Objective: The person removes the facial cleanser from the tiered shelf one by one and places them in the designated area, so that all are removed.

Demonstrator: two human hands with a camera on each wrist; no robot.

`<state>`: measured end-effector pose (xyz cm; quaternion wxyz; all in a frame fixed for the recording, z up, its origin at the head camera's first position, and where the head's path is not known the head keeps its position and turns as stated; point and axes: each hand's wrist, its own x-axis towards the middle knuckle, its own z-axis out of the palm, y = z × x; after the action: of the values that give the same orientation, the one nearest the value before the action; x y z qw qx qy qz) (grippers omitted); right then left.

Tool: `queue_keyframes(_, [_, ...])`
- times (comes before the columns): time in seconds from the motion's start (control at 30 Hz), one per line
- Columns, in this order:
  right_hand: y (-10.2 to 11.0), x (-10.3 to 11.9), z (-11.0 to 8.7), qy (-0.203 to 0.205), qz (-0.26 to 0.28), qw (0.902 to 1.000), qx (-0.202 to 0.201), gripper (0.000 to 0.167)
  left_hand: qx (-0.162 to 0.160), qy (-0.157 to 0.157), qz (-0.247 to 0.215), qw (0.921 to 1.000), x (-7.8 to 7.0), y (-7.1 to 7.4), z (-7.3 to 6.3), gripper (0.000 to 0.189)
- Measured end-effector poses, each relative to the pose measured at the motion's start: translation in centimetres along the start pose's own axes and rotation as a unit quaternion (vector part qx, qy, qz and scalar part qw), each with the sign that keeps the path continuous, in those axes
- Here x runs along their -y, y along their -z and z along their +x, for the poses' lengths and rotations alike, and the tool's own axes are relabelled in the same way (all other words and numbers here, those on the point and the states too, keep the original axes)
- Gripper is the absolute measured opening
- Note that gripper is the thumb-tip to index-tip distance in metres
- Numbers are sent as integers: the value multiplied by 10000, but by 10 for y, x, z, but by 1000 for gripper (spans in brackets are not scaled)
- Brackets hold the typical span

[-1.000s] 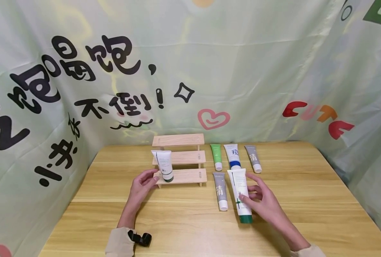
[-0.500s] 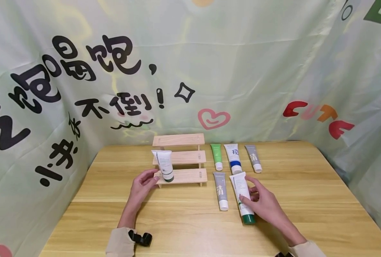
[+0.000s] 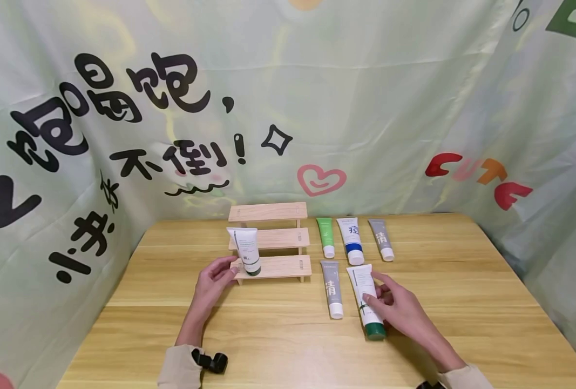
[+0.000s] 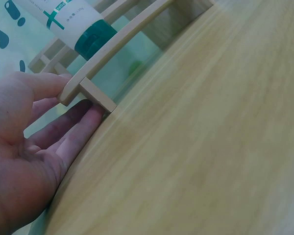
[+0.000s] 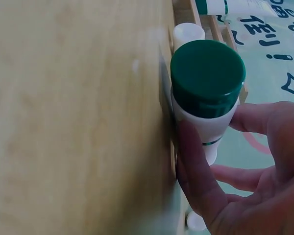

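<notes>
My left hand [image 3: 216,280] holds the left end of the lowest step of a wooden three-step display stand [image 3: 283,266]. In the left wrist view the thumb is at the step's edge and other fingers are beneath, beside its leg. A white squeeze tube [image 3: 247,251] stands cap down on that step, its green cap [image 4: 95,39] against the wood. On the right, my right hand [image 3: 398,305] grips a larger white squeeze tube [image 3: 364,294] by its sides, thumb and fingers around it. Its green cap [image 5: 208,76] points toward me, close over the table.
A grey tube [image 3: 333,289] lies just left of the held one. Behind are a green tube [image 3: 325,236], a white-and-blue tube [image 3: 350,237] and another grey tube [image 3: 381,239]. Printed cloth [image 3: 385,119] hangs around the wooden table [image 3: 278,340].
My right hand has lowered the larger white tube toward the table, its flat end coming down and nearer, uncovering the white-and-blue tube's cap. My left hand and the stand have stayed put.
</notes>
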<state>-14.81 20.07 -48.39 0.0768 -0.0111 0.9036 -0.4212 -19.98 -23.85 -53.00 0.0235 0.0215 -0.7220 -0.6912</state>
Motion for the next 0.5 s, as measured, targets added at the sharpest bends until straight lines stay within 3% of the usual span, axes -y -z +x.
queue_keyframes(0.17, [0,-1,0,-93,415,9991,75,63,6,3,41,10000,0,1,0,37])
queue_keyframes(0.5, [2,0,-1,-284,491,9982,184,64,22,-7,35,10000,0,0,0,37])
